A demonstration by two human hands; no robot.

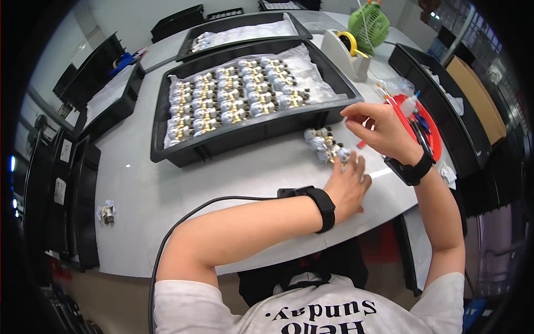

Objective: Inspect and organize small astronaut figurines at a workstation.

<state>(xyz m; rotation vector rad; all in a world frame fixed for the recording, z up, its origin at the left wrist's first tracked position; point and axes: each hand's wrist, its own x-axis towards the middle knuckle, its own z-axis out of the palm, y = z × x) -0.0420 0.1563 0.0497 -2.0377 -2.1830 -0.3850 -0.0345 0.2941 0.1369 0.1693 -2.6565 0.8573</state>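
My left hand [348, 188] has its fingers spread beside the little figures [320, 143] on the table [245, 175]. My right hand [385, 132] is curled; I can't tell if it holds anything.

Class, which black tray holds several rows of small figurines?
The large central tray: figurines lie in rows on its white lining, whereas the tray directly behind it shows only a few, at its left end.
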